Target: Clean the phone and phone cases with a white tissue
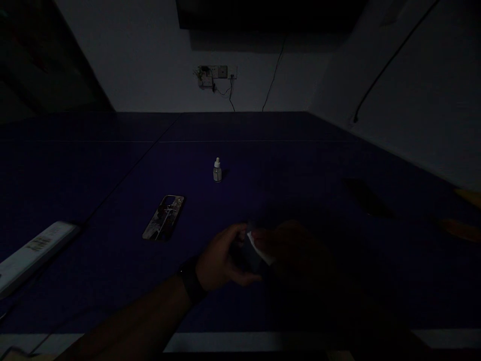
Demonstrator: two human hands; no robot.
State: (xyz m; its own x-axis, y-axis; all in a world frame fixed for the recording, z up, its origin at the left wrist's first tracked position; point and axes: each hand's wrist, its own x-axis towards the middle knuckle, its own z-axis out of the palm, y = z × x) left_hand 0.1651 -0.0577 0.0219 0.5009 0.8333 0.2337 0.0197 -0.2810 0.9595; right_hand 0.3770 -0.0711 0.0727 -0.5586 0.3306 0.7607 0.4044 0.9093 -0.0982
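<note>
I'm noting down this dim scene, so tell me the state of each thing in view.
Left hand: holding a dark object.
Right hand: holding white tissue or cloth against it.
Dropper bottle: upright, top on.
Phone case: lying flat.
Long white object: lying flat.
Wall socket: cable plugged in.
Wall screen: dark.
Dark slab, right: lying flat.

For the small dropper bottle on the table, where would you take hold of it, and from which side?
Probably around the bottle's body, below the narrower white cap, coming from the near side. The bottle stands upright, apart from the phone case, and its wider body should offer a steadier hold.
</note>
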